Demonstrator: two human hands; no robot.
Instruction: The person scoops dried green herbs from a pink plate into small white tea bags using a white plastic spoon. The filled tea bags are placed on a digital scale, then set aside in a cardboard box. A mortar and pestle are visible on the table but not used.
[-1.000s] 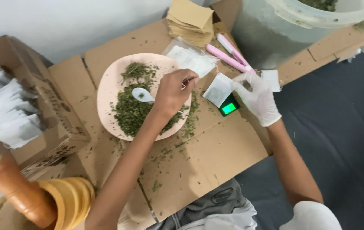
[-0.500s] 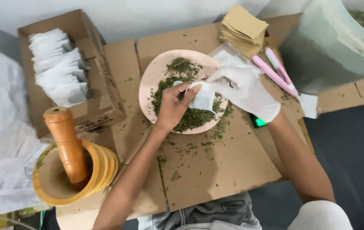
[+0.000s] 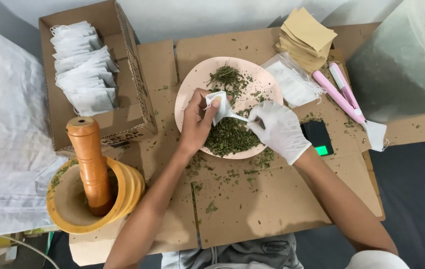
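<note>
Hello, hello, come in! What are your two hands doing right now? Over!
Bare left hand pinching small white paper sachet. White-gloved right hand working white spoon at its mouth. Both over round pink plate of dried green herbs. Nothing in the way.

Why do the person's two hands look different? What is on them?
The right hand wears a thin white glove that ends at the wrist, a bit wrinkled. The left hand has no glove. Both forearms are bare, with no watch or bracelet showing. A white sleeve edge shows near the right shoulder.
</note>
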